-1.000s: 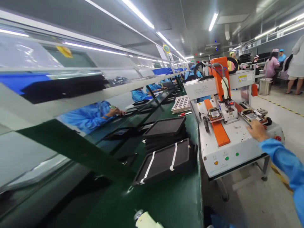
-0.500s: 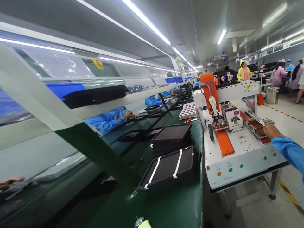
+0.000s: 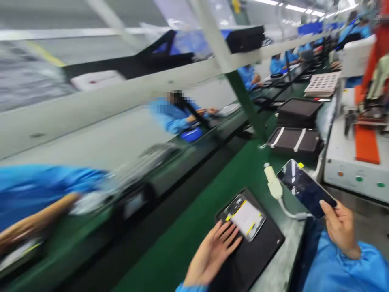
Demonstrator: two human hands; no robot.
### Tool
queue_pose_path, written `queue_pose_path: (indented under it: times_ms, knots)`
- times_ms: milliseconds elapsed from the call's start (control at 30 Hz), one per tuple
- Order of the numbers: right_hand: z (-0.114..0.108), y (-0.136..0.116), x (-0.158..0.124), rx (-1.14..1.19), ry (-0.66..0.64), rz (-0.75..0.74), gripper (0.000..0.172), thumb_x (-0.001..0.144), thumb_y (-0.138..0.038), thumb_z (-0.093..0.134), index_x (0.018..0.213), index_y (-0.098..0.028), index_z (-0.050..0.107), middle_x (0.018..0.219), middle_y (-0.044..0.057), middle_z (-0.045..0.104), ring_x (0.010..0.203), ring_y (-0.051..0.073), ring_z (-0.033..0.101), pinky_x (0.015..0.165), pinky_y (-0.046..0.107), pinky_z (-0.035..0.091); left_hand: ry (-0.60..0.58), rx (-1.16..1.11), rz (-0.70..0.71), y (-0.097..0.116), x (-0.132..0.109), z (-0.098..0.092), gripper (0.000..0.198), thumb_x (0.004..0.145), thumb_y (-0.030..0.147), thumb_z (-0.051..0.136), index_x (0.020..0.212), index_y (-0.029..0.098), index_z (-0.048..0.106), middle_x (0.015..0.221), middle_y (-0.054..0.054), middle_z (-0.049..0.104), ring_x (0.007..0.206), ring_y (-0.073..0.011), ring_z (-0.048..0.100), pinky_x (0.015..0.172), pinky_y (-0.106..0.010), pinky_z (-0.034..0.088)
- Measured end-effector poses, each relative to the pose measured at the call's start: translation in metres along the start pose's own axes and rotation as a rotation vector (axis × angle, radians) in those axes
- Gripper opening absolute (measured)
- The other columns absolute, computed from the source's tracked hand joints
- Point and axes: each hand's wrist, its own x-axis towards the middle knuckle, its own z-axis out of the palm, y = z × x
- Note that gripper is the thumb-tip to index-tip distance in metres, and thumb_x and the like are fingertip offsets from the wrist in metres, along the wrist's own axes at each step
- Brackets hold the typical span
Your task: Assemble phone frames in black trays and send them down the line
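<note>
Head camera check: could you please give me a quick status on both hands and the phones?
Right hand gripping dark phone. Left hand flat on black tray, fingertips at opened phone. White plug lying between the phones.

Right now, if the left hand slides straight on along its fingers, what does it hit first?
Probably the phone part lying on the black tray; the left hand has fingertips about at its near edge, though blur hides actual contact.

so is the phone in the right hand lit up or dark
Dark. The phone held in the right hand shows a black glossy screen with only reflected glare. The left hand rests on a black tray.
</note>
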Motion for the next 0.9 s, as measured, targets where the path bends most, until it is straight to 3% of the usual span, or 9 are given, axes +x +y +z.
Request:
queue_pose_path:
  times_ms: [67, 167, 267, 400, 500, 633, 767, 833, 900]
  knots:
    - [0.042, -0.003, -0.022, 0.065, -0.181, 0.037, 0.036, 0.089, -0.048, 0.059, 0.090, -0.015, 0.072, 0.073, 0.005, 0.069, 0.067, 0.020, 0.065, 0.061, 0.028, 0.054, -0.052, -0.263, -0.263, -0.009, 0.001, 0.008, 0.017, 0.089, 0.026, 0.056, 0.088, 0.012, 0.066, 0.090, -0.014, 0.071, 0.076, -0.0218, 0.069, 0.063, -0.035, 0.059]
    - [0.074, -0.016, -0.032, 0.015, -0.329, -0.102, 0.028, 0.091, -0.039, 0.058, 0.089, -0.015, 0.072, 0.070, 0.002, 0.069, 0.068, 0.019, 0.066, 0.060, 0.025, 0.055, 0.018, -0.345, -0.222, -0.019, 0.014, 0.036, 0.019, 0.080, 0.014, 0.068, 0.098, 0.009, 0.063, 0.076, -0.012, 0.070, 0.057, -0.0182, 0.066, 0.046, -0.025, 0.053]
    - [0.082, -0.027, -0.027, -0.041, -0.370, -0.393, 0.019, 0.092, -0.024, 0.056, 0.104, -0.016, 0.069, 0.081, 0.003, 0.072, 0.072, 0.018, 0.069, 0.064, 0.024, 0.057, 0.128, -0.419, -0.142, -0.026, 0.017, 0.047, 0.026, 0.078, 0.003, 0.065, 0.104, 0.008, 0.060, 0.067, -0.010, 0.070, 0.057, -0.0210, 0.067, 0.051, -0.029, 0.057]
    - [0.098, -0.023, -0.024, -0.052, -0.531, -0.869, 0.049, 0.089, -0.003, 0.046, 0.137, -0.014, 0.049, 0.120, 0.012, 0.065, 0.110, 0.022, 0.063, 0.091, 0.033, 0.056, 0.328, -0.508, -0.026, -0.034, -0.006, 0.007, 0.028, 0.084, 0.002, 0.057, 0.111, 0.011, 0.054, 0.071, -0.006, 0.071, 0.065, -0.0186, 0.070, 0.065, -0.031, 0.060]
    - [0.123, -0.006, -0.038, -0.185, -0.603, -1.098, 0.049, 0.087, -0.001, 0.039, 0.134, -0.007, 0.049, 0.124, 0.017, 0.062, 0.121, 0.025, 0.055, 0.099, 0.041, 0.052, 0.544, -0.562, 0.041, -0.036, -0.029, -0.037, 0.027, 0.083, 0.001, 0.058, 0.107, 0.013, 0.056, 0.074, -0.005, 0.072, 0.065, -0.0173, 0.070, 0.068, -0.030, 0.061]
    - [0.149, 0.007, -0.068, -0.627, -0.818, -0.921, 0.034, 0.089, -0.010, 0.047, 0.120, -0.004, 0.060, 0.124, 0.020, 0.061, 0.122, 0.032, 0.054, 0.103, 0.051, 0.046, 0.648, -0.568, 0.058, -0.034, -0.055, -0.071, 0.030, 0.079, 0.003, 0.062, 0.106, 0.015, 0.060, 0.079, -0.006, 0.073, 0.067, -0.0192, 0.070, 0.068, -0.032, 0.062]
    - [0.144, -0.021, -0.067, -0.714, -1.226, -0.577, 0.040, 0.088, -0.034, 0.063, 0.117, -0.006, 0.063, 0.130, 0.023, 0.056, 0.129, 0.037, 0.045, 0.110, 0.062, 0.031, 0.581, -0.540, 0.067, -0.033, -0.071, -0.072, 0.046, 0.066, 0.013, 0.076, 0.109, 0.017, 0.060, 0.082, -0.006, 0.073, 0.078, -0.0254, 0.071, 0.067, -0.033, 0.062]
    - [0.135, -0.045, -0.052, -0.570, -1.222, -0.435, 0.046, 0.090, -0.036, 0.060, 0.128, -0.010, 0.057, 0.137, 0.021, 0.050, 0.132, 0.033, 0.043, 0.111, 0.057, 0.033, 0.471, -0.498, 0.074, -0.034, -0.074, -0.059, 0.064, 0.055, 0.026, 0.087, 0.112, 0.019, 0.059, 0.086, -0.006, 0.073, 0.083, -0.0290, 0.070, 0.068, -0.034, 0.062]
    - [0.126, -0.068, -0.034, -0.402, -1.117, -0.335, 0.067, 0.087, -0.040, 0.064, 0.143, -0.011, 0.041, 0.146, 0.020, 0.039, 0.136, 0.030, 0.039, 0.112, 0.050, 0.036, 0.316, -0.391, 0.108, -0.035, -0.075, -0.036, 0.073, 0.050, 0.040, 0.090, 0.113, 0.020, 0.058, 0.089, -0.007, 0.073, 0.084, -0.0304, 0.070, 0.070, -0.035, 0.061]
